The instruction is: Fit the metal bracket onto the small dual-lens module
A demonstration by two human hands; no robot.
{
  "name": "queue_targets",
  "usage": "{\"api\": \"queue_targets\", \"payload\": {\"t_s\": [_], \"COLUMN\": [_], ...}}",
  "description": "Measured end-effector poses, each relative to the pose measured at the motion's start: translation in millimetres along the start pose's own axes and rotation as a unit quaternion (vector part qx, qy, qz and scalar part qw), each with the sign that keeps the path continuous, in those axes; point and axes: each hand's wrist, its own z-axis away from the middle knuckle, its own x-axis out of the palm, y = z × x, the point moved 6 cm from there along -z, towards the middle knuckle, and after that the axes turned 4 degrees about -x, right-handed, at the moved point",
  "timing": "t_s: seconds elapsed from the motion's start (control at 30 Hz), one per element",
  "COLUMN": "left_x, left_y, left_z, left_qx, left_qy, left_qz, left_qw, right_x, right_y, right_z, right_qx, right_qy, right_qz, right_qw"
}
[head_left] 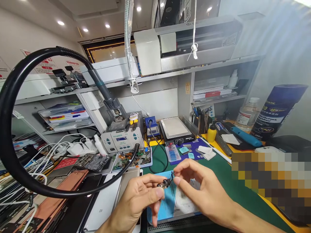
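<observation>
Over the bench, my left hand (139, 196) pinches a small dark electronic part with shiny round spots (165, 183) between thumb and fingers. My right hand (206, 191) is closed at the thumb and forefinger around a thin dark strip (172, 175) that stands up at the part's right end. Whether the strip belongs to the part is too small to tell. Beneath both hands lies a light-blue sheet (167, 204), partly covered by a crumpled white cloth or wipe (183, 201).
Left of my hands are stacked phones and copper-coloured plates (62, 191). Behind stand a tray of small circuit boards (149, 160), a soldering station (121, 139) and a flat heating plate (176, 127). A thick black hose (7, 129) loops across the left. Bottles and a spray can (277, 110) stand right.
</observation>
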Motion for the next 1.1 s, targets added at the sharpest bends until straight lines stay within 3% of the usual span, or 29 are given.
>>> {"api": "queue_targets", "payload": {"t_s": [0.07,0.13,0.17,0.23,0.37,0.67,0.93,1.1], "left_x": [1.5,4.3,5.9,8.3,9.4,10.4,7.4,6.9], "left_y": [0,0,0,-2,-3,-7,-8,-8], "left_z": [-1,-2,-2,-3,-4,-3,-2,-2], "left_qx": [-0.011,-0.019,-0.024,-0.037,-0.053,-0.079,-0.085,-0.068], "left_qy": [-0.017,-0.038,-0.048,-0.062,-0.075,-0.084,-0.070,-0.052], "left_qz": [0.046,0.078,0.088,0.098,0.105,0.098,0.074,0.011], "left_qw": [0.999,0.996,0.995,0.993,0.990,0.989,0.991,0.996], "right_x": [1,8,11,12,11,7,7,9], "right_y": [-17,-29,-32,-31,-28,-20,-8,5], "right_z": [5,14,16,17,14,3,1,-2], "right_qx": [-0.154,-0.288,-0.325,-0.335,-0.301,-0.149,-0.007,0.095], "right_qy": [0.008,-0.005,-0.008,-0.009,-0.018,-0.022,-0.037,-0.057], "right_qz": [0.107,0.212,0.244,0.255,0.217,0.150,0.073,-0.020], "right_qw": [0.982,0.934,0.914,0.907,0.929,0.977,0.997,0.994]}}
